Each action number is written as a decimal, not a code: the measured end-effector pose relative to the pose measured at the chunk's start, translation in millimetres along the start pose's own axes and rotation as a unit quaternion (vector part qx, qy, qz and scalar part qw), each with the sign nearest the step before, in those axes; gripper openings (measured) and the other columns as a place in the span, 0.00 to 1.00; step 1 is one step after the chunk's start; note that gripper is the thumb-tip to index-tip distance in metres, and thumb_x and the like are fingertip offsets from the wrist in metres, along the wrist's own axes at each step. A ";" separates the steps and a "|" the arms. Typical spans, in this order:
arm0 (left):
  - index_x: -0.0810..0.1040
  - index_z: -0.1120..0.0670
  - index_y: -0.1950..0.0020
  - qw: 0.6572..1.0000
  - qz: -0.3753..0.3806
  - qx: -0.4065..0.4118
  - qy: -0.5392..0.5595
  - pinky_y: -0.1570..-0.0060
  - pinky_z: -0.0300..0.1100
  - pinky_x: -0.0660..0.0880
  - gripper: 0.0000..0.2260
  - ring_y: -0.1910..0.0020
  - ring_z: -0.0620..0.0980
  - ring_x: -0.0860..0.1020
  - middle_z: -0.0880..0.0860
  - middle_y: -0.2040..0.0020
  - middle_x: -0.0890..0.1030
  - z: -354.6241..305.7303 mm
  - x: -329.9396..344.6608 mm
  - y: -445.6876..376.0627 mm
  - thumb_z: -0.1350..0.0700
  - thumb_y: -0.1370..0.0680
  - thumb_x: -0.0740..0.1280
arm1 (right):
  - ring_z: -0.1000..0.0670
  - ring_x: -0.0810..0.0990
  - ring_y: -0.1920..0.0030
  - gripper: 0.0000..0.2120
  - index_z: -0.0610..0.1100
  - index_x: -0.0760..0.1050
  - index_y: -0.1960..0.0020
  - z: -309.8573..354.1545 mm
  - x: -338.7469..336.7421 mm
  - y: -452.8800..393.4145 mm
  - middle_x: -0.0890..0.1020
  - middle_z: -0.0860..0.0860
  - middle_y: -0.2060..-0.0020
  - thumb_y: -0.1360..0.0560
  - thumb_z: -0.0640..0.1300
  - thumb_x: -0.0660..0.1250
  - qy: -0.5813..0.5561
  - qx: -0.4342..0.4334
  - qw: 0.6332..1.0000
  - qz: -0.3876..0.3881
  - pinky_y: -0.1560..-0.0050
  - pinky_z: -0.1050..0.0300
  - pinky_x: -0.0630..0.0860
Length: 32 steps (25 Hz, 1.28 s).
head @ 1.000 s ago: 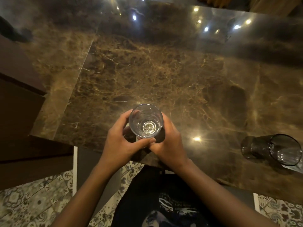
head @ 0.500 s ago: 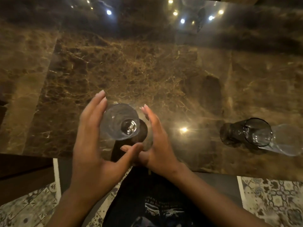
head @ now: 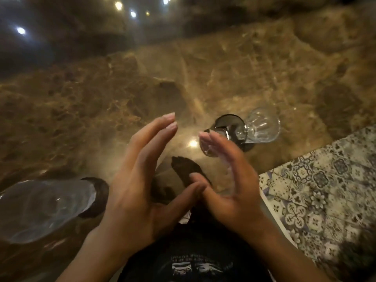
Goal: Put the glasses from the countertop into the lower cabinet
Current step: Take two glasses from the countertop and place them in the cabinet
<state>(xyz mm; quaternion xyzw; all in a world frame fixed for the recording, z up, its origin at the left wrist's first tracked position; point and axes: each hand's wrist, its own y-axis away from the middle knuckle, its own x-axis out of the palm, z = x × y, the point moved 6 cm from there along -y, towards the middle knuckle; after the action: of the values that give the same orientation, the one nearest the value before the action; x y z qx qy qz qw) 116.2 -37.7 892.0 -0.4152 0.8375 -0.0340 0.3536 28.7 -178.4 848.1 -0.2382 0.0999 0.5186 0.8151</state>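
Note:
A blurred clear glass (head: 44, 208) stands on the brown marble countertop (head: 101, 94) at the lower left, apart from both hands. To the right, a dark smoked glass (head: 230, 123) and a clear ribbed glass (head: 262, 127) sit close together near the counter's edge. My left hand (head: 138, 190) and my right hand (head: 230, 186) hover over the counter between the two groups, palms facing each other, fingers spread, thumbs touching, nothing in them. My right fingertips overlap a clear rim just in front of the dark glass; which glass it belongs to I cannot tell.
Patterned floor tiles (head: 325, 190) show past the counter's right front edge. Ceiling lights reflect in the polished stone at the top. My dark shirt (head: 193, 261) fills the bottom middle.
Both hands have let go of the clear glass, which now sits far left. The view has swung right, and my open hands have moved close to the dark and ribbed glasses.

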 end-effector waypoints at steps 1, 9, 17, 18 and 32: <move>0.66 0.64 0.29 1.000 -0.002 0.018 -0.006 0.28 0.42 0.67 0.33 0.25 0.51 0.68 0.60 0.28 0.69 -1.5 6.8 -9.2 0.48 0.26 0.73 | 0.42 0.76 0.31 0.32 0.44 0.64 0.25 -4.2 -20.0 -0.3 0.77 0.43 0.32 0.25 0.42 0.74 0.009 -0.010 1.000 -0.021 0.33 0.44 0.74; 0.53 0.60 0.20 0.981 0.134 -0.140 0.014 0.24 0.52 0.64 0.55 0.20 0.50 0.58 0.55 0.21 0.57 41.3 119.5 -41.2 0.37 0.35 0.77 | 0.42 0.66 0.25 0.46 0.35 0.60 0.24 -106.2 -113.5 -15.1 0.67 0.42 0.26 0.31 0.56 0.76 0.133 0.069 0.984 -0.091 0.28 0.39 0.67; 0.50 0.50 0.20 0.962 0.128 -0.213 0.110 0.33 0.30 0.70 0.56 0.30 0.38 0.73 0.45 0.28 0.72 72.0 166.7 -41.8 0.44 0.37 0.82 | 0.57 0.71 0.27 0.59 0.53 0.46 0.18 -174.0 -101.1 -21.1 0.71 0.62 0.28 0.36 0.54 0.82 -0.035 0.161 0.986 0.032 0.27 0.58 0.69; 0.54 0.52 0.21 0.966 0.118 -0.203 0.109 0.35 0.28 0.70 0.53 0.31 0.39 0.74 0.43 0.30 0.73 71.6 168.1 -43.1 0.45 0.37 0.82 | 0.57 0.72 0.28 0.58 0.53 0.48 0.19 -177.6 -100.4 -21.1 0.73 0.62 0.31 0.37 0.54 0.82 -0.048 0.168 0.984 0.033 0.29 0.61 0.70; 0.67 0.49 0.31 0.979 -0.030 -0.198 0.041 0.39 0.31 0.74 0.37 0.37 0.39 0.77 0.39 0.37 0.75 26.1 130.1 -5.1 0.47 0.35 0.81 | 0.66 0.75 0.36 0.42 0.47 0.67 0.29 -138.0 -91.2 -20.7 0.74 0.70 0.38 0.37 0.55 0.81 -0.065 0.101 0.992 0.038 0.36 0.71 0.71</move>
<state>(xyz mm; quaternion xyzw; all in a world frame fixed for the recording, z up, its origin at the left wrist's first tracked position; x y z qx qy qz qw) 83.0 -128.5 800.9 -0.5004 0.8286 0.1047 0.2281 18.5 -326.3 771.8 -0.1164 0.1072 0.5513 0.8191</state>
